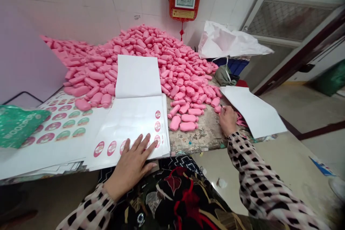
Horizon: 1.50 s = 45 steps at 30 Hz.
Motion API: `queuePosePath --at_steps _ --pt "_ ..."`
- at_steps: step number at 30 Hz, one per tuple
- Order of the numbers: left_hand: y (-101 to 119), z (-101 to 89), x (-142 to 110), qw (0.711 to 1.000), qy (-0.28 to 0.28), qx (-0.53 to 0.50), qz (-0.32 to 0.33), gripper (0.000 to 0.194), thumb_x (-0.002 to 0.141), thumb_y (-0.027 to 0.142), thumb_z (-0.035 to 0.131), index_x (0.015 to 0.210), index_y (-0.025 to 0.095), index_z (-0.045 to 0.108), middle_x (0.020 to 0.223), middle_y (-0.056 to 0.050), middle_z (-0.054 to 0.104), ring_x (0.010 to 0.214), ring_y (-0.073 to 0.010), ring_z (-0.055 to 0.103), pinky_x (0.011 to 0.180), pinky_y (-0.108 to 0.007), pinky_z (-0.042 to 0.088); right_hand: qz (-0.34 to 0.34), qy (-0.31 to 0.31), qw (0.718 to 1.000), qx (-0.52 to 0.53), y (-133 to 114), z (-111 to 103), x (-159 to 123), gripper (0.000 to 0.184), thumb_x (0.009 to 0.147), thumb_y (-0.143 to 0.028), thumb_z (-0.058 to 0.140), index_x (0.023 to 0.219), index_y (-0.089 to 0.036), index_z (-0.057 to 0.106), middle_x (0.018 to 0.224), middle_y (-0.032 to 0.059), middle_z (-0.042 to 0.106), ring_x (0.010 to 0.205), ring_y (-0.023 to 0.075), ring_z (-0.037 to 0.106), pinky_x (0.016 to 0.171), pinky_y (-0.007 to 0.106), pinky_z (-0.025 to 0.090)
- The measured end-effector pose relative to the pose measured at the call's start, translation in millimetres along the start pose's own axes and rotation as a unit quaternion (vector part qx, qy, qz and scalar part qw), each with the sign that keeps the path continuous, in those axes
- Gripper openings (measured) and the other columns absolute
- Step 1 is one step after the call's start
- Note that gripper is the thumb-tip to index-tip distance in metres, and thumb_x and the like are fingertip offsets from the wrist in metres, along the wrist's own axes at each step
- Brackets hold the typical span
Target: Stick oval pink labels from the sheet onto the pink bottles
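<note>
My left hand (134, 163) lies flat with spread fingers on the front edge of a sheet of round pink stickers (129, 115). A blank white sheet (138, 77) stands folded up behind it, against the pile. Over on the right, my right hand (228, 119) rests low on the table with its fingers curled together; what they hold, if anything, is too small to name. Just beyond those fingers is one of the pink bottle-shaped pieces (215, 102). Several more pink pieces (188, 118) lie in loose rows between my hands.
A large heap of pink bottle-shaped pieces (151, 43) leans against the wall. More sticker sheets (61, 122) and a green printed bag (21, 125) lie left. A white sheet (256, 111) overhangs the table's right edge, near a white plastic bag (229, 41).
</note>
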<state>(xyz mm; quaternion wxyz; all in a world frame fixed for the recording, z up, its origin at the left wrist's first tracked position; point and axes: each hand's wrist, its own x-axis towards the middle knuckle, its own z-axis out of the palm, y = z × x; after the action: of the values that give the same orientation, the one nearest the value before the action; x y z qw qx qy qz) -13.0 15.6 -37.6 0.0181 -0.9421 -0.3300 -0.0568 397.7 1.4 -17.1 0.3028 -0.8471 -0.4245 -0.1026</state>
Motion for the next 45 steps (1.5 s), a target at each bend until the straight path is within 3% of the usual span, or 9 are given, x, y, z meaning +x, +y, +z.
queuePosePath --at_steps 6,11,16,22,25,29,36,41,45 --pt "4 -2.5 0 1.000 -0.009 -0.007 -0.015 0.059 0.089 0.052 0.040 0.144 0.033 0.028 0.151 -0.009 0.029 0.136 -0.0368 0.027 0.102 -0.066 0.024 -0.057 -0.021 0.997 0.037 -19 42 -1 0.024 0.087 -0.032 0.037 0.087 -0.017 0.055 0.087 0.0104 0.060 0.084 0.0226 0.051 0.078 0.036 0.037" --pt "6 -7.5 0 0.999 -0.021 -0.023 -0.022 0.052 0.092 0.049 0.035 0.142 0.033 0.033 0.150 -0.008 0.031 0.136 -0.0345 0.029 0.105 -0.062 0.024 -0.011 0.021 0.999 0.035 -11 44 24 0.025 0.087 -0.030 0.033 0.086 -0.014 0.052 0.093 0.0186 0.057 0.090 0.0281 0.048 0.081 0.045 0.034" --pt "10 -12.5 -6 0.999 -0.016 -0.036 -0.034 0.051 0.092 0.048 0.038 0.139 0.029 0.038 0.146 -0.008 0.039 0.135 -0.0331 0.031 0.106 -0.059 0.024 -0.026 -0.027 0.998 0.056 -9 54 32 0.020 0.083 -0.031 0.040 0.078 -0.016 0.053 0.080 0.0124 0.058 0.078 0.0240 0.050 0.073 0.039 0.038" --pt "13 -15.5 -25 1.000 0.004 -0.021 -0.003 0.049 0.091 0.046 0.042 0.136 0.030 0.041 0.148 -0.009 0.035 0.136 -0.0311 0.030 0.108 -0.057 0.024 -0.075 -0.015 0.994 0.081 -52 26 -1 0.029 0.090 -0.034 0.034 0.099 -0.016 0.055 0.094 0.0121 0.061 0.084 0.0237 0.053 0.075 0.036 0.038" --pt "10 -18.6 -36 0.997 0.046 0.004 -0.060 0.049 0.092 0.041 0.042 0.137 0.025 0.040 0.148 -0.011 0.036 0.137 -0.0292 0.029 0.109 -0.053 0.024 -0.178 -0.155 0.967 0.098 -68 6 -34 0.027 0.092 -0.035 0.036 0.105 -0.020 0.054 0.088 0.0070 0.063 0.075 0.0206 0.056 0.066 0.031 0.038" --pt "5 -18.1 -46 0.983 0.064 0.029 -0.171 0.049 0.093 0.039 0.039 0.136 0.017 0.043 0.146 -0.013 0.039 0.136 -0.0309 0.031 0.107 -0.051 0.029 -0.246 -0.213 0.945 0.001 -68 -2 -68 0.029 0.090 -0.042 0.042 0.099 -0.021 0.060 0.093 0.0085 0.060 0.082 0.0223 0.056 0.066 0.032 0.039" --pt "-3 -17.5 -44 0.988 0.033 0.030 -0.151 0.038 0.091 0.042 0.044 0.122 0.026 0.059 0.131 -0.006 0.057 0.122 -0.0320 0.050 0.102 -0.055 0.033 -0.191 -0.259 0.945 -0.057 -60 2 -76 0.042 0.088 -0.054 0.040 0.112 -0.025 0.059 0.106 0.0111 0.052 0.082 0.0235 0.058 0.064 0.034 0.042" --pt "-15 -31.3 -34 0.988 0.049 -0.047 -0.142 0.036 0.092 0.038 0.043 0.122 0.026 0.057 0.120 -0.003 0.065 0.111 -0.0257 0.058 0.105 -0.057 0.026 -0.075 -0.296 0.949 0.081 -47 8 -77 0.043 0.076 -0.059 0.056 0.098 -0.022 0.057 0.093 0.0060 0.062 0.075 0.0215 0.058 0.064 0.034 0.044" --pt "-14 -51.9 -7 0.971 0.055 -0.186 -0.139 0.035 0.093 0.037 0.041 0.123 0.027 0.057 0.121 -0.003 0.065 0.113 -0.0219 0.057 0.105 -0.052 0.031 -0.037 -0.337 0.922 0.187 -54 -7 -67 0.038 0.074 -0.054 0.062 0.096 -0.023 0.058 0.088 0.0040 0.065 0.073 0.0210 0.059 0.063 0.034 0.046"
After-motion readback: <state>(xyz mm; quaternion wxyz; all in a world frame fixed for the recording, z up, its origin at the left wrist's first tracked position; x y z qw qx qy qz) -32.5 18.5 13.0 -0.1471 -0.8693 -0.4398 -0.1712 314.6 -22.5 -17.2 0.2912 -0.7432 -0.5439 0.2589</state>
